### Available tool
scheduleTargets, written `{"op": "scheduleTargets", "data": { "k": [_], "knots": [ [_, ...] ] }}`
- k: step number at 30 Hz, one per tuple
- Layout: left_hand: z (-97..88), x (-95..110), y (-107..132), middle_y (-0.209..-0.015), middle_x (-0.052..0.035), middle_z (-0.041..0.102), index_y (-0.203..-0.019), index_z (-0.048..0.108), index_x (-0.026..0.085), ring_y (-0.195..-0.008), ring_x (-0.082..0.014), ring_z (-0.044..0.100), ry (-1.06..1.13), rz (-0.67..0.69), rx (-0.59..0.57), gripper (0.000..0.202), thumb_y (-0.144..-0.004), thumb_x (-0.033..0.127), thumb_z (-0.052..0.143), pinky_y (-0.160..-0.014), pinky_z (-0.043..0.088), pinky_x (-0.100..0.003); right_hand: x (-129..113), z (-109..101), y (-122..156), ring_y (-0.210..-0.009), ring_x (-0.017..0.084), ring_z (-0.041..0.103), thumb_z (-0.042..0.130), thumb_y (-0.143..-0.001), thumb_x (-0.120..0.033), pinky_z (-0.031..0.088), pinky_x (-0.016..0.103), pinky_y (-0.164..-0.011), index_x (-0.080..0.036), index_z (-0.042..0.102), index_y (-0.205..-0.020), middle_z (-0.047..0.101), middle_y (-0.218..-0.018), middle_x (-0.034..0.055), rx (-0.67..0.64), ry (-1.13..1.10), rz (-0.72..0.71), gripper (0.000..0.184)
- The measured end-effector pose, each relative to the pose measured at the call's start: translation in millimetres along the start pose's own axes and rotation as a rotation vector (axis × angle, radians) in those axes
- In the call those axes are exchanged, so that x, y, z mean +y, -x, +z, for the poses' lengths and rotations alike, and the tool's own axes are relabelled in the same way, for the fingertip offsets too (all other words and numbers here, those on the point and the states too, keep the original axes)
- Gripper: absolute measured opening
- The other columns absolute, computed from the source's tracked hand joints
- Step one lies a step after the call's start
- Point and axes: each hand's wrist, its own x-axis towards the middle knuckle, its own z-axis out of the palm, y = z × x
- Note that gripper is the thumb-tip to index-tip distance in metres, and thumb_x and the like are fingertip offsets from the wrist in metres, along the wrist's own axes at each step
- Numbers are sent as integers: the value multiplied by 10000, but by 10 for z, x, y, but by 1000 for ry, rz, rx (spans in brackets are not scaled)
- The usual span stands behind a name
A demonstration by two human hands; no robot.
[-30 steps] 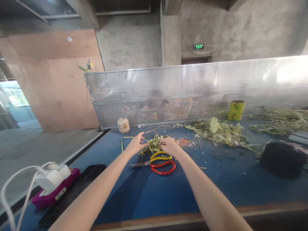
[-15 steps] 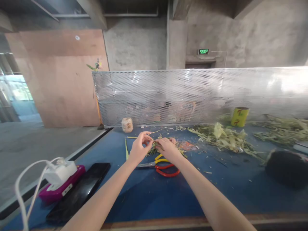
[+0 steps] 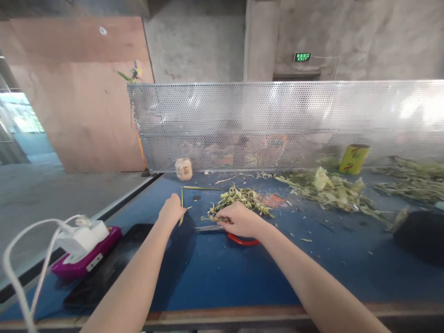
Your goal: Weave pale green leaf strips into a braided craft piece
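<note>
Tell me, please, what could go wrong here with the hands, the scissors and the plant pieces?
1. The right hand lies over the scissors, whose blade points toward the left hand; a careless grab might nick a finger.
2. The small plant bundle in the right hand looks loose; it may fall apart into the pile of scraps just behind.
3. The thin green strip at the left hand could tear if pulled hard.
</note>
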Motion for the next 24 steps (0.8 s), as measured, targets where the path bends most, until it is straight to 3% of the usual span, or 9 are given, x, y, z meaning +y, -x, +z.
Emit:
{"op": "scheduleTargets", "data": {
  "k": [4, 8, 11, 14, 18, 21, 24],
  "knots": [
    [-32, 26, 10, -803, -183, 649, -1071, 462, 70, -936, -339, 576, 160, 61, 81, 499, -591, 110, 594, -749, 419, -387, -59, 35, -2, -797, 152, 547, 512, -785, -353, 281, 345, -821, -193, 623, -837, 638, -791, 30, -14, -72, -35, 201],
    [-110, 114, 57, -867, -132, 648, -1191, 369, 107, -929, -270, 591, 416, 114, 143, 559, -674, 190, 566, -816, 409, -373, -33, 90, -55, -848, 168, 544, 455, -815, -393, 274, 384, -852, -205, 617, -882, 638, -845, 41, 91, -158, 76, 257],
    [-93, 249, 148, -871, -120, 654, -1151, 412, 117, -765, -216, 638, 663, 161, 13, 487, -711, 276, 550, -689, 474, -334, 22, 134, -105, -779, 156, 566, 477, -800, -362, 346, 352, -815, -193, 611, -908, 645, -838, 42, 174, -289, 213, 240],
    [0, 424, 286, -805, -93, 669, -1079, 482, 127, -746, -188, 639, 842, 220, -149, 435, -691, 295, 584, -648, 486, -293, 69, 161, -141, -741, 145, 583, 502, -775, -337, 422, 279, -709, -172, 609, -896, 649, -819, 47, 240, -501, 319, 230],
    [135, 608, 463, -673, -49, 660, -1026, 492, 105, -672, -152, 614, 1314, 204, -325, 511, -574, 227, 698, -609, 465, -249, 103, 174, -168, -650, 118, 576, 510, -759, -323, 436, 233, -636, -149, 605, -755, 633, -696, 23, 258, -721, 300, 198],
    [189, 674, 529, -637, -15, 640, -1025, 498, 101, -505, -104, 542, 1420, 195, -440, 547, -545, 237, 722, -479, 410, -227, 117, 178, -179, -593, 96, 541, 518, -742, -288, 424, 216, -598, -142, 572, -646, 594, -625, -1, 304, -753, 262, 182],
    [207, 687, 531, -670, -15, 640, -1062, 484, 101, -554, -106, 557, 1426, 191, -442, 576, -557, 251, 717, -514, 410, -223, 114, 179, -178, -516, 72, 468, 547, -710, -278, 391, 199, -535, -140, 540, -580, 528, -549, -27, 349, -710, 296, 189]
  ]
}}
